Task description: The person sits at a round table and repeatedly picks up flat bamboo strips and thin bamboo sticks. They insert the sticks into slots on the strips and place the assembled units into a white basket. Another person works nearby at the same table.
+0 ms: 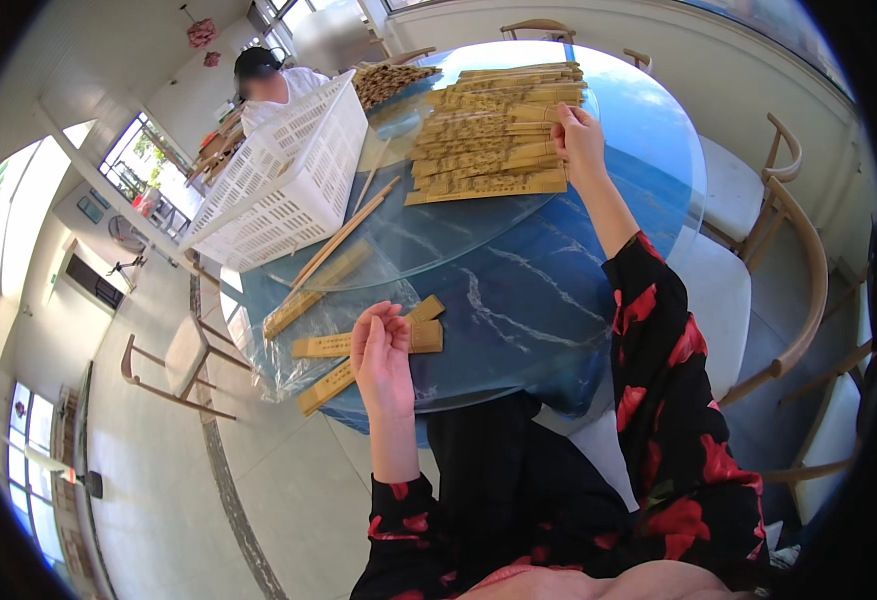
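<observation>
A large pile of yellow-brown printed paper chopstick sleeves (pixel 489 140) lies in overlapping rows on the glass turntable. At the pile's right edge, my right hand (pixel 581 142) pinches the end of one sleeve. My left hand (pixel 384 355) is above the near table edge, palm up, fingers loosely curled and nothing visible in them. Beneath and beside it, a few more sleeves (pixel 321 346) lie crossed on the table. To their left is a clear plastic bag (pixel 284 365), partly under a bundle of sleeves. Loose wooden chopsticks (pixel 344 235) lie between the bag and the pile.
A white perforated plastic basket (pixel 289 190) stands at the table's left side. Behind it sits a person (pixel 277 88) in white with a dark cap. A heap of wooden chopsticks (pixel 389 84) lies at the far side. Wooden chairs (pixel 799 270) surround the round blue table (pixel 519 290).
</observation>
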Available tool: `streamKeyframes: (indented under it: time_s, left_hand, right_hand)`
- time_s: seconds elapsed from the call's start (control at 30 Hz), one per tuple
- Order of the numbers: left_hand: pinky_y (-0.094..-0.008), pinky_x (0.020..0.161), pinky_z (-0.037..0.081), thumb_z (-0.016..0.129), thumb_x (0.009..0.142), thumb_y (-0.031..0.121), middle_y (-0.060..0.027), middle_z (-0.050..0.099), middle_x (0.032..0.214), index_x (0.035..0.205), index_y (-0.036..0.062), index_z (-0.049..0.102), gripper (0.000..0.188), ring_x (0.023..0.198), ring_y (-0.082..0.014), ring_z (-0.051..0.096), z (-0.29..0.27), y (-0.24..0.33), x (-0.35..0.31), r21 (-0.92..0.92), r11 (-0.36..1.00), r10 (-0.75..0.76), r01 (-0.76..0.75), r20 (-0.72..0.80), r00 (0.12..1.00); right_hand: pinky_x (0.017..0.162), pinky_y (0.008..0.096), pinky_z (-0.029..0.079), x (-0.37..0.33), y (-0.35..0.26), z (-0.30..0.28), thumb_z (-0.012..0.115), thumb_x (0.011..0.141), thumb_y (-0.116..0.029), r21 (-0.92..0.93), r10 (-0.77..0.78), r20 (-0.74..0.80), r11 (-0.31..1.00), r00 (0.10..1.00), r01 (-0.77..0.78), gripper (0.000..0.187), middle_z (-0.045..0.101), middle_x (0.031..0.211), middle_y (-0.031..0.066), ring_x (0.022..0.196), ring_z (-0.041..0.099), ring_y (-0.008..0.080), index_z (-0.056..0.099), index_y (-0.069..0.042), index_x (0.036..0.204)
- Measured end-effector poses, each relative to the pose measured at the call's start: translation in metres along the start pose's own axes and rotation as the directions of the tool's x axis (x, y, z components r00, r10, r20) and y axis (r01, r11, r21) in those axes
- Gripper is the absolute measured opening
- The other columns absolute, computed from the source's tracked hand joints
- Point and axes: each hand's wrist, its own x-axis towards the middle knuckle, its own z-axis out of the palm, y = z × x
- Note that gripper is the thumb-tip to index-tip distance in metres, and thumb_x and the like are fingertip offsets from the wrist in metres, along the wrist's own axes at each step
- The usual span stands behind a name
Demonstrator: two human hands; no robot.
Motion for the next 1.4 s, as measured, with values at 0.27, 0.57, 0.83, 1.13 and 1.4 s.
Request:
streamKeyframes:
  time_s: [0.27, 0.57, 0.83, 1.13, 1.4]
  left_hand:
    - [-0.0286, 0.093, 0.050, 0.052, 0.105, 0.015, -0.0092, 0.065, 0.114, 0.120, 0.0001, 0.061, 0.023, 0.099, -0.0135, 0.061, -0.002, 0.005, -0.006, 0.037, 0.999, -0.002, 0.003, -0.023, 1.000]
    - [-0.0270, 0.089, 0.049, 0.052, 0.105, 0.014, -0.0063, 0.063, 0.104, 0.114, 0.0007, 0.062, 0.019, 0.096, -0.0121, 0.060, -0.005, 0.002, -0.008, 0.067, 0.997, 0.024, -0.026, 0.032, 0.999]
    - [-0.0222, 0.078, 0.048, 0.055, 0.104, 0.012, -0.0011, 0.063, 0.097, 0.109, 0.0033, 0.064, 0.014, 0.090, -0.0068, 0.058, 0.009, 0.003, 0.006, 0.351, 0.936, 0.002, -0.021, 0.054, 0.999]
    - [-0.0456, 0.081, 0.052, 0.063, 0.087, 0.007, -0.0123, 0.068, 0.102, 0.103, 0.0030, 0.061, 0.016, 0.099, -0.0337, 0.061, -0.106, 0.068, 0.107, 0.759, -0.634, 0.266, -0.149, 0.395, 0.879]
    - [-0.0471, 0.078, 0.048, 0.061, 0.085, 0.006, -0.0067, 0.066, 0.087, 0.088, 0.0081, 0.060, 0.004, 0.095, -0.0309, 0.061, -0.118, 0.073, 0.109, 0.674, -0.738, 0.285, 0.030, 0.272, 0.919]
  right_hand:
    - [0.072, 0.0280, 0.058, 0.024, 0.006, -0.003, 0.056, 0.104, -0.030, 0.156, -0.040, 0.097, 0.987, 0.994, 0.025, 0.073, 0.063, 0.125, 0.0194, 0.094, 0.070, 0.0206, 0.015, -0.006, 0.159]
    - [0.072, 0.0356, 0.050, -0.107, 0.008, 0.063, 0.062, 0.095, -0.017, -0.252, -0.468, 0.572, 0.681, 0.673, 0.688, 0.014, 0.066, 0.089, 0.0050, 0.082, 0.062, 0.0216, 0.069, -0.007, 0.101]
    - [0.082, 0.0397, 0.051, -0.182, 0.027, 0.086, 0.065, 0.087, -0.010, -0.067, -0.328, 0.888, 0.599, 0.321, 0.798, 0.010, 0.066, 0.092, 0.0067, 0.095, 0.062, 0.0290, 0.071, -0.008, 0.096]
    - [0.084, 0.0418, 0.051, -0.165, 0.039, 0.079, 0.060, 0.089, -0.011, -0.137, -0.308, 0.853, 0.647, 0.421, 0.750, 0.013, 0.066, 0.089, 0.0083, 0.096, 0.062, 0.0307, 0.071, -0.008, 0.096]
    - [0.087, 0.0417, 0.050, -0.173, 0.039, 0.081, 0.060, 0.089, -0.011, -0.116, -0.237, 0.906, 0.656, 0.349, 0.746, 0.015, 0.065, 0.092, 0.0074, 0.100, 0.061, 0.0299, 0.071, -0.008, 0.099]
